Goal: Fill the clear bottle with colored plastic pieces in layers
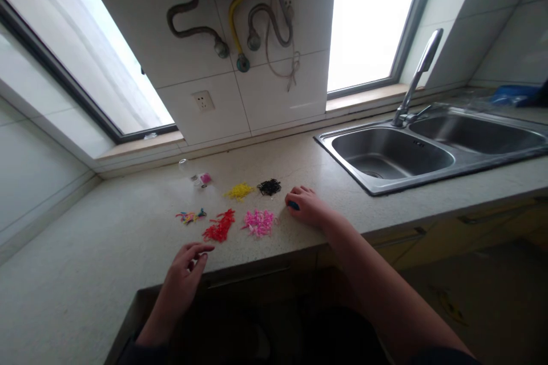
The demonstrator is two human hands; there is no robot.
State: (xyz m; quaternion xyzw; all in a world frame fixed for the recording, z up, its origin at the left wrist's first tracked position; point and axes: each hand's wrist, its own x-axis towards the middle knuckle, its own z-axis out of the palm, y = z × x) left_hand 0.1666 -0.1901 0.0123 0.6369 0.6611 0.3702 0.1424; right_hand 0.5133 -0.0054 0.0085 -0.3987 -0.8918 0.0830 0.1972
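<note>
On the pale countertop lie separate piles of small rubber bands: yellow [239, 191], black [269, 187], red [220, 226] and pink [259, 222]. A smaller mixed-colour pile [191, 216] sits to the left of the red one. My right hand [307, 206] rests on the counter to the right of the pink and black piles, its fingers curled round dark blue rubber bands [293, 205] that show only in part. Just in front of the red pile, my left hand [187, 269] hovers near the counter's edge with fingers apart, holding nothing visible.
A clear plastic container [192, 171] with a pink patch lies behind the mixed pile. To the right is a double steel sink [377, 187] with a tall faucet [415, 82]. Hoses [240, 8] hang on the tiled wall, above a socket [202, 101]. Drawers line the counter's front.
</note>
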